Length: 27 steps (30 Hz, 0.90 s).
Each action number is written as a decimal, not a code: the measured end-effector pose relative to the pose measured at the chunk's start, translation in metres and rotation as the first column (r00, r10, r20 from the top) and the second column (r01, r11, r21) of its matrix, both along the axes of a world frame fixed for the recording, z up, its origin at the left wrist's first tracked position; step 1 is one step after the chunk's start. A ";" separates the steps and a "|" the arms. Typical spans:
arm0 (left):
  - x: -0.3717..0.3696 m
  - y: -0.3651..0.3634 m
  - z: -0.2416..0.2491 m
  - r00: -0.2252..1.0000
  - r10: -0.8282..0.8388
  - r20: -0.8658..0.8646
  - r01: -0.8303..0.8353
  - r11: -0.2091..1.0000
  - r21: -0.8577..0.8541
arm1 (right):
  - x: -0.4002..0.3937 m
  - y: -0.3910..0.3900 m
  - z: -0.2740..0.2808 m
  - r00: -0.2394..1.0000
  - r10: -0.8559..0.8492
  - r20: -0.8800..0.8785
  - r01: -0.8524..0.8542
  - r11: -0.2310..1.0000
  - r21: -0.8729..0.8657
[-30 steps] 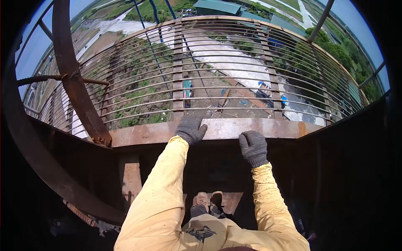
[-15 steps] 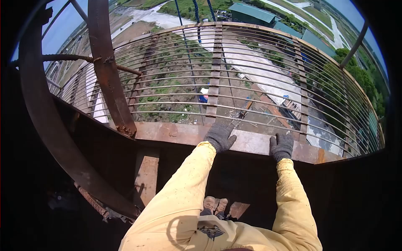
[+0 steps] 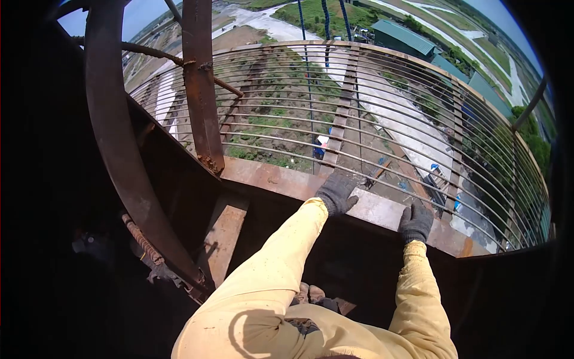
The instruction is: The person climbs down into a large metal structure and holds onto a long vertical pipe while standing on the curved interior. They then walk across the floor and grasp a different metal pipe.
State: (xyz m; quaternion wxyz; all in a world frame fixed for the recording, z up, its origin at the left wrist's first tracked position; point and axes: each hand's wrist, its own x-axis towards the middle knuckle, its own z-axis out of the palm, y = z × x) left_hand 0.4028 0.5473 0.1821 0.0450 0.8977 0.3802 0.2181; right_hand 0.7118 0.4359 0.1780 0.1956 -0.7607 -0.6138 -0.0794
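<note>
My left hand (image 3: 336, 194), in a dark grey knitted glove, rests on the rusty steel beam (image 3: 269, 178), its thumb spread to the right and its other fingers over the far edge. Further right on that beam lies my right hand (image 3: 416, 221), gloved alike, with its thumb apart on the left side. The beam's pale stretch shows between the two hands. Just beyond the fingers begins a curved grating of thin metal bars (image 3: 287, 125). The fingertips are partly hidden at the beam's far edge.
An upright rusty post (image 3: 200, 90) and a curved steel band (image 3: 110, 119) stand on the left. Below are a slanted steel plate (image 3: 224, 239) and my boots (image 3: 311, 293). Blue ropes (image 3: 326, 27) hang ahead. Far below lie ground, a concrete road (image 3: 394, 113) and a green-roofed building (image 3: 403, 37).
The view has turned left and tilted, so the beam, post and grating appear further right and the beam slopes more. Both hands remain on the beam.
</note>
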 end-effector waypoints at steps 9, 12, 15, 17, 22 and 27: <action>-0.071 -0.245 0.023 0.986 -0.016 0.167 0.058 0.967 -0.247 | 0.007 -0.007 -0.002 0.995 0.012 0.094 -0.008 0.999 -0.038; -0.159 -0.364 0.010 0.973 0.226 -0.039 -0.215 0.841 -0.497 | 0.004 0.004 -0.011 0.992 -0.024 0.121 0.055 0.964 -0.261; -0.236 -0.479 0.055 0.833 0.377 -0.406 -0.553 0.596 -0.582 | -0.049 0.008 0.042 0.943 -0.262 0.205 0.330 0.812 -0.481; -0.303 -0.565 -0.005 0.683 0.248 -0.687 -0.722 0.374 -0.583 | -0.079 0.044 0.044 0.983 -0.103 -0.155 0.011 0.864 -0.504; -0.358 -0.756 -0.135 0.226 0.786 -0.575 -0.800 -0.187 -0.570 | -0.324 -0.011 0.224 0.338 0.807 -0.484 -0.821 0.505 0.268; -0.291 -0.802 -0.113 0.296 0.708 -0.641 -0.697 -0.300 -0.652 | -0.492 -0.081 0.330 0.011 0.995 0.102 -0.991 -0.002 0.130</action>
